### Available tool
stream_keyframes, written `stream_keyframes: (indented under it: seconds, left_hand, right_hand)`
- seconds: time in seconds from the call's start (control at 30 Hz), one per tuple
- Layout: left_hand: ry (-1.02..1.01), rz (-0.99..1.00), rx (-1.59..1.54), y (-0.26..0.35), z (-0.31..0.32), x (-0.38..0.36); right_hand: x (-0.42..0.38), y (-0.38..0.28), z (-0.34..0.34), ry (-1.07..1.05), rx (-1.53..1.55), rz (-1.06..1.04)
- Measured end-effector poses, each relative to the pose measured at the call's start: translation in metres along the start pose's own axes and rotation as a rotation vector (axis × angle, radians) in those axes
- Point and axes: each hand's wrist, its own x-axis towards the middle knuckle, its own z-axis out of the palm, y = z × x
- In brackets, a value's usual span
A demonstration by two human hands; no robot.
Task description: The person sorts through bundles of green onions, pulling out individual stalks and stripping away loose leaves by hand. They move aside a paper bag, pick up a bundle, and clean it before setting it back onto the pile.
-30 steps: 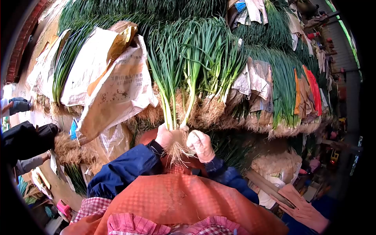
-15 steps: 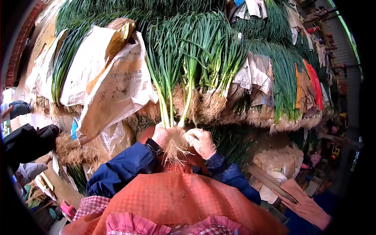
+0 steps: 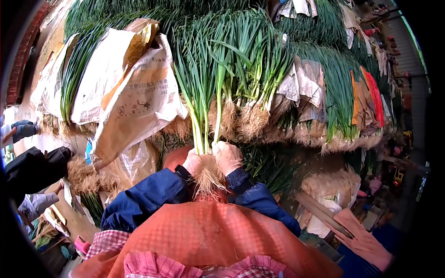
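A wall of stacked scallions (image 3: 296,69) fills the view, roots toward the camera, with sacks (image 3: 134,92) draped over it at the left. Before it the person holds a small bunch (image 3: 204,92) upright: its long axis runs straight up from the hands, leaves fanning above, pale roots (image 3: 207,178) hanging below the grip. The left hand (image 3: 197,162) is closed round the stalks just above the roots; the right hand (image 3: 228,156) presses beside it, fingers curled on the same stalks (both gloved, touching each other). The fingertips are hidden behind the stalks, and an orange apron (image 3: 208,236) covers everything below the wrists.
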Motion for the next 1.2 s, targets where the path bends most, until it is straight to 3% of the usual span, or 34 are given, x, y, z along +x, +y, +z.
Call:
stream_keyframes:
  seconds: [0.1,0.13,0.17,0.23,0.3,0.37,0.4,0.43,0.5,0.53,0.57,0.63,0.67,0.7,0.77,0.83,0.87,0.9,0.97,1.0,1.03,1.07,1.13,1.17,1.2]
  left_hand:
    - [-0.042,0.014,0.059,0.006,-0.006,0.004]
    - [-0.030,0.036,0.073,0.009,-0.006,0.005]
    - [-0.019,0.051,0.089,0.011,-0.005,0.006]
    - [0.002,0.073,0.108,0.008,-0.001,0.006]
    - [0.007,0.000,0.164,0.028,0.017,-0.009]
    - [-0.086,-0.011,0.197,0.022,0.012,-0.007]
    - [-0.022,-0.014,0.081,0.003,-0.001,0.007]
    - [-0.024,-0.033,-0.037,-0.012,-0.018,0.020]
    - [-0.139,0.035,-0.112,0.019,0.013,-0.004]
    - [-0.245,-0.031,-0.106,0.030,0.014,-0.006]
    - [-0.344,-0.050,-0.066,0.029,0.009,-0.005]
    - [-0.341,-0.003,0.005,0.031,0.020,-0.008]
    - [-0.415,0.046,-0.011,0.026,0.009,-0.001]
    - [-0.341,0.010,-0.044,0.027,0.014,0.000]
    - [-0.205,-0.179,-0.105,0.033,0.008,0.005]
    - [-0.313,-0.127,0.010,0.031,-0.008,0.016]
    - [-0.397,-0.132,-0.110,0.059,0.008,0.000]
    - [-0.463,-0.145,-0.231,0.084,0.020,-0.021]
    - [-0.689,-0.036,-0.415,0.081,0.003,-0.015]
    - [-0.672,0.119,-0.433,0.083,0.025,-0.013]
    - [-0.412,-0.088,-0.339,0.090,0.029,-0.016]
    - [-0.369,-0.048,-0.081,0.066,0.007,0.005]
    - [-0.296,-0.265,-0.042,0.054,-0.003,0.024]
    - [-0.358,-0.238,-0.160,0.046,-0.003,0.024]
    - [-0.368,-0.270,-0.171,0.050,-0.002,0.024]
  right_hand:
    - [-0.006,0.015,0.004,0.061,0.267,-0.087]
    - [-0.010,0.017,0.003,0.098,0.116,-0.156]
    - [-0.016,0.008,-0.005,0.116,0.221,-0.270]
    - [-0.028,-0.014,-0.018,0.134,0.490,-0.284]
    - [-0.010,-0.009,-0.029,0.070,0.544,-0.062]
    - [0.013,0.014,0.006,-0.046,0.511,0.050]
    - [0.011,-0.007,-0.012,-0.203,0.463,0.004]
    - [0.008,-0.004,-0.008,-0.160,0.576,-0.014]
    - [-0.004,0.001,-0.008,-0.121,0.852,-0.119]
    - [-0.014,-0.007,-0.028,-0.168,1.026,-0.071]
    - [-0.024,0.011,-0.031,-0.269,1.317,0.193]
    - [-0.039,0.017,-0.055,-0.157,1.608,0.312]
    - [-0.047,0.027,-0.064,-0.252,1.686,0.255]
    - [-0.053,0.036,-0.073,-0.338,1.759,0.191]
    - [-0.053,0.051,-0.087,-0.472,1.089,0.399]
    - [-0.060,0.091,-0.065,-0.137,0.033,0.144]
    - [-0.056,0.103,-0.064,-0.132,0.102,0.263]
    - [-0.048,0.134,-0.048,-0.085,0.668,0.300]
    - [-0.005,0.136,-0.065,0.123,0.660,0.216]
    - [0.028,0.141,-0.068,0.344,0.616,0.238]
    - [0.066,0.156,-0.060,0.560,0.442,0.164]
    - [0.104,0.170,-0.052,0.779,0.239,0.128]
    - [0.157,0.192,-0.039,0.615,0.252,0.313]
    - [0.171,0.198,-0.041,0.227,0.597,0.590]
    - [0.168,0.182,-0.052,0.451,0.600,0.364]
